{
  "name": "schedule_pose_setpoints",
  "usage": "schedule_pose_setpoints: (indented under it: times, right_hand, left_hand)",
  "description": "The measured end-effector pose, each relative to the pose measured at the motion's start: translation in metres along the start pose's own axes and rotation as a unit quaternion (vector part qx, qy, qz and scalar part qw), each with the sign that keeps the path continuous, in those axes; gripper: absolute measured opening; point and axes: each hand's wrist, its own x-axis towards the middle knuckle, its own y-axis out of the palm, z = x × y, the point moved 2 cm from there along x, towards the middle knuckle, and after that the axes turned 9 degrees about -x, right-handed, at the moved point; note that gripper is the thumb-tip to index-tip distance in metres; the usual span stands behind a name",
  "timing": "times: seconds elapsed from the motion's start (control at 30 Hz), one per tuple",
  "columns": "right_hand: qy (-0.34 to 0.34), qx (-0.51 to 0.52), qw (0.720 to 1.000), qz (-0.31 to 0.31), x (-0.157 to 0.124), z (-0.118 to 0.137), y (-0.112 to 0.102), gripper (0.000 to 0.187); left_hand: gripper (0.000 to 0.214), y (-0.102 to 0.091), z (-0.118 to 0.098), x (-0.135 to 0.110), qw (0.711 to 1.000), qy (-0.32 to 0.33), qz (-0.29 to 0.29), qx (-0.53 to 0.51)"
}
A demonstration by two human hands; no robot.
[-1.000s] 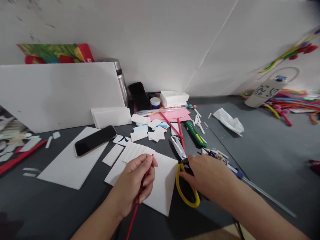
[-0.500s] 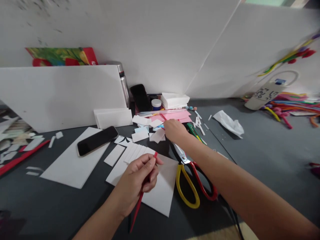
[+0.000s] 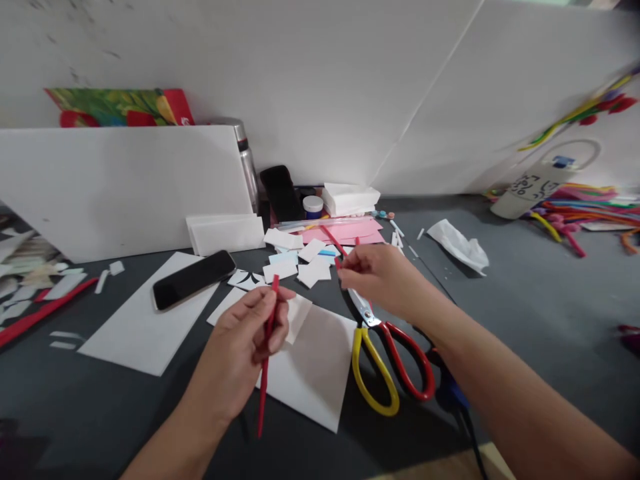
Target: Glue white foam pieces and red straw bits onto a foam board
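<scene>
My left hand (image 3: 253, 340) is closed around a narrow red strip (image 3: 263, 393), which stands nearly upright with its tip above the thumb. It hovers over a white sheet (image 3: 315, 373) bearing smaller white cards. Above the blades of large scissors (image 3: 370, 317), one handle yellow and one red, my right hand (image 3: 375, 273) pinches another thin red strip (image 3: 339, 265); its fingers hide part of it. White and pale blue paper pieces (image 3: 283, 269) lie loosely just left of that hand, with pink paper (image 3: 360, 231) behind them.
A black phone (image 3: 195, 279) rests on another white sheet (image 3: 135, 333). Behind stand a white board (image 3: 125, 190), a steel flask (image 3: 246, 160) and a small jar (image 3: 313, 206). A crumpled tissue (image 3: 457, 245) and a glue gun (image 3: 450, 390) are at the right. Paper scraps (image 3: 30, 300) spread leftward.
My right hand has drawn back from the paper pile toward me and right, with a red strip in its fingers. My left hand has shifted left and lower, its strip now more upright.
</scene>
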Motion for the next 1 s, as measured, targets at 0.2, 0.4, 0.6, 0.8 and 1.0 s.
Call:
schedule_pose_setpoints:
  times: [0.2,0.4,0.6,0.8,1.0]
  right_hand:
    - [0.065,0.519,0.839,0.148,-0.054,0.015,0.038,0.019]
    - [0.088,0.562,0.811,0.137,-0.052,0.01,0.062,0.019]
    - [0.059,0.549,0.821,0.148,-0.054,0.001,0.066,0.022]
    - [0.049,0.56,0.819,0.117,-0.054,0.0,0.07,0.024]
    - [0.034,0.545,0.829,0.124,-0.054,-0.001,0.069,0.024]
  left_hand:
    - [0.029,0.018,0.024,-0.009,0.989,-0.054,0.038,0.133]
    - [0.032,0.022,0.032,-0.008,0.976,-0.036,0.039,0.209]
    - [0.033,0.017,0.039,-0.006,0.972,-0.042,0.028,0.228]
    - [0.032,0.015,0.043,-0.006,0.974,-0.06,0.003,0.219]
    - [0.035,0.014,0.045,-0.007,0.972,-0.084,0.005,0.219]
